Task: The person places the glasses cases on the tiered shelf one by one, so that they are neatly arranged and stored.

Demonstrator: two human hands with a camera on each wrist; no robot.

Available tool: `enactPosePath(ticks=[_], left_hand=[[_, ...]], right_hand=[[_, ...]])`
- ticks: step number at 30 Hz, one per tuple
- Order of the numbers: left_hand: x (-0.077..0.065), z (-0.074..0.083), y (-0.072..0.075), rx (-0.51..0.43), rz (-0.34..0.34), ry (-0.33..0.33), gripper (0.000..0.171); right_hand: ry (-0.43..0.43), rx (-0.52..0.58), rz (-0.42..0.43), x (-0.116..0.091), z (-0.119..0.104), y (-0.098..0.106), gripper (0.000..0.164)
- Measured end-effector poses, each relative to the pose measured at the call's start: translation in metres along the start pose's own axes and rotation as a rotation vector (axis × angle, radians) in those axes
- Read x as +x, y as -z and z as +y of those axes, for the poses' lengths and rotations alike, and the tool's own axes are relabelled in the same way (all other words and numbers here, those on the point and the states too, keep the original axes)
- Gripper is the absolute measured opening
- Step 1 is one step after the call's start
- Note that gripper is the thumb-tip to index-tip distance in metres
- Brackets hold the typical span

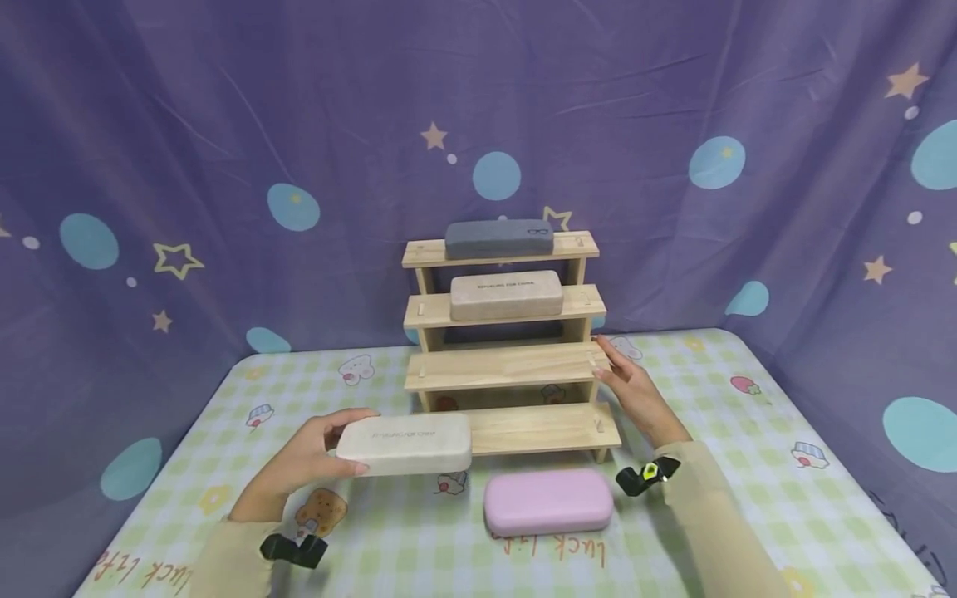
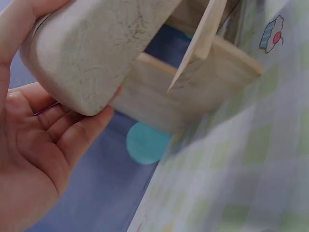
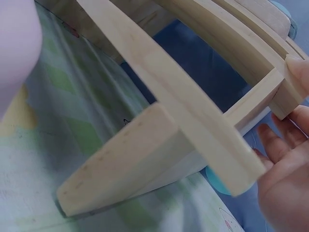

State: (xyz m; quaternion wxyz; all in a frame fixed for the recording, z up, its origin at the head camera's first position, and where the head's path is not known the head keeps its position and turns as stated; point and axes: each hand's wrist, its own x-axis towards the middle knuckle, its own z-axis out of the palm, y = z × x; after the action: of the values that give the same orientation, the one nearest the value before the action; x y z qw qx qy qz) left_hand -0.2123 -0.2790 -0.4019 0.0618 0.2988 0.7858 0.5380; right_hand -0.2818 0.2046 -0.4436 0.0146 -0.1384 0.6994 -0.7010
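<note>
My left hand point(image 1: 317, 453) grips the left end of a white glasses case point(image 1: 404, 444), thumb at the front and fingers behind. The case is held in front of the lowest step of a wooden tiered stand point(image 1: 508, 365). In the left wrist view the case point(image 2: 96, 53) is tilted across the picture beside the stand's side panel point(image 2: 149, 96). My right hand point(image 1: 635, 390) pinches the right end of the stand's second step from the bottom, as the right wrist view shows with the thumb point(image 3: 299, 67) on top. A grey-blue case point(image 1: 497, 239) lies on the top step, a beige case point(image 1: 506, 296) one below.
A pink glasses case point(image 1: 549, 502) lies on the checked tablecloth point(image 1: 389, 531) before the stand's right half. A purple curtain point(image 1: 359, 100) with stars and blue dots hangs behind the table and along both sides.
</note>
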Motion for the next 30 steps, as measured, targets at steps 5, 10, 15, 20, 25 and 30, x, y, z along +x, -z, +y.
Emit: enactPosePath(ticks=[5,10,15,20,25,30], left_hand=[[0.014,-0.003,-0.011,0.024,0.04,-0.011,0.062],[0.029,0.002,-0.023,0.056,0.067,-0.041,0.064],[0.043,0.01,-0.032,0.062,0.09,-0.044,0.066],[0.059,0.018,-0.045,0.057,0.134,-0.034,0.069],[0.074,0.028,-0.055,0.09,0.164,-0.081,0.07],[0.09,0.04,-0.06,0.107,0.145,-0.105,0.071]], right_hand=[[-0.001,0.024,-0.021,0.0,0.0,0.0,0.066],[-0.014,0.02,-0.01,-0.001,0.0,0.002,0.067],[-0.008,0.028,0.003,0.0,-0.001,0.0,0.066],[0.0,0.042,-0.003,0.0,-0.002,-0.001,0.065],[0.003,0.055,-0.008,-0.001,-0.001,-0.001,0.064],[0.002,0.036,0.008,-0.001,0.0,-0.002,0.064]])
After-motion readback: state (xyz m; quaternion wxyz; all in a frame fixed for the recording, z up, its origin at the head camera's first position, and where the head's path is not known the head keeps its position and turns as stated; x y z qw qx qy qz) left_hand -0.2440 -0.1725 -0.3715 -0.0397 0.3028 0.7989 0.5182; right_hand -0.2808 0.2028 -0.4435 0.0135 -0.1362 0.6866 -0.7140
